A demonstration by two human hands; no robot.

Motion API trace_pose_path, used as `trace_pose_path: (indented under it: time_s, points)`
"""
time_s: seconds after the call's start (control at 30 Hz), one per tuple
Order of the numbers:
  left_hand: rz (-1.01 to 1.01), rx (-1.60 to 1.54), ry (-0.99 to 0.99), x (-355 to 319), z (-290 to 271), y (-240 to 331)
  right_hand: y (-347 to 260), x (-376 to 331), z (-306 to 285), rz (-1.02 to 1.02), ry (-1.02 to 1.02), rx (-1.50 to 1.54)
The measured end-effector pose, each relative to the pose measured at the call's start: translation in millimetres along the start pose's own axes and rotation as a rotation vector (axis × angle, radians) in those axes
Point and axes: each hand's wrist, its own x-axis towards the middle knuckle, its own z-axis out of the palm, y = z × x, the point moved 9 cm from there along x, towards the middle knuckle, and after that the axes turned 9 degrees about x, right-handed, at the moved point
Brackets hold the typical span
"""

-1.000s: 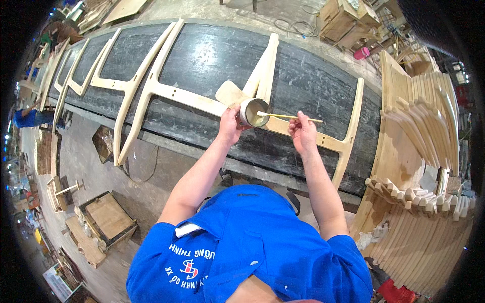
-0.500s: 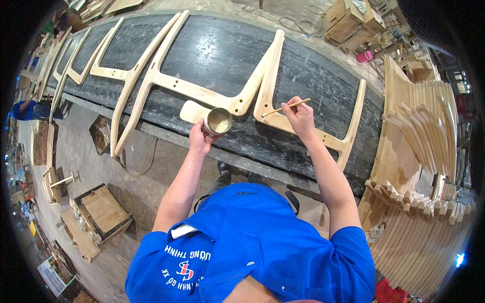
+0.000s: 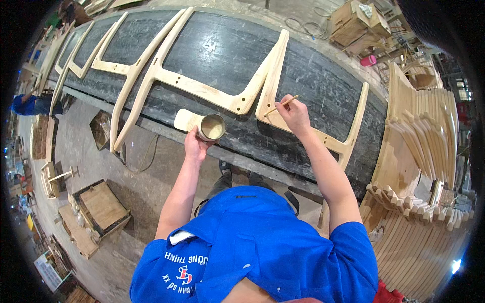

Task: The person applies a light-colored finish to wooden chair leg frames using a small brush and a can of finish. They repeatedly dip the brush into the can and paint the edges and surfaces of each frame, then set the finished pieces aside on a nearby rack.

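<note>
My left hand [image 3: 196, 145] grips a round metal tin [image 3: 204, 130] with cream-coloured matter inside, tilted above the table's near edge. A flat, round-ended pale wooden piece [image 3: 185, 120] juts out beside the tin; its other end is hidden. Between the fingertips of my right hand [image 3: 295, 117] is a thin wooden stick [image 3: 283, 105]. Its lower tip meets the corner of a pale wooden chair-side frame [image 3: 308, 132], close to small dark holes. A second such frame [image 3: 202, 91] lies left of it, with two holes at its near corner.
The long dark worktable [image 3: 217, 55] bears more wooden frames [image 3: 113, 66] toward the far left. Stacked curved wooden parts [image 3: 422, 136] stand at the right. A wooden box [image 3: 102, 208] sits on the floor at lower left. Another person [image 3: 31, 105] in blue is at far left.
My left hand has drawn the tin and the flat wooden piece slightly left and nearer to me. My right hand has shifted a little left; the stick's tip remains at the frame's corner.
</note>
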Motion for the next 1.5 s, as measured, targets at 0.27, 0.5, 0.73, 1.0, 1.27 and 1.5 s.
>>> trace_pose_path:
  time_s: [0.27, 0.5, 0.73, 1.0, 1.27, 1.5]
  points:
    - [0.011, -0.028, -0.039, -3.7, -1.4, -6.9, 7.2, 12.6, -23.9, 0.067, 0.051, 0.088]
    - [0.009, -0.023, 0.046, -11.8, -3.5, -14.3, 23.6, 15.5, -15.5, 0.08, 0.061, 0.115]
    - [0.036, -0.019, 0.04, -21.1, -7.8, -17.5, 0.6, 17.4, 12.6, -0.132, -0.189, -0.129]
    - [0.067, -0.018, -0.004, -24.4, 3.1, -21.9, 3.4, 27.0, 6.9, -0.191, -0.329, -0.13]
    - [0.053, -0.009, 0.034, -30.1, -3.1, -23.8, -5.4, -10.2, -17.8, -0.178, -0.368, 0.064]
    - [0.041, 0.083, 0.03, -22.2, -2.3, -19.1, 24.1, -40.7, -24.4, 0.114, -0.115, 0.257]
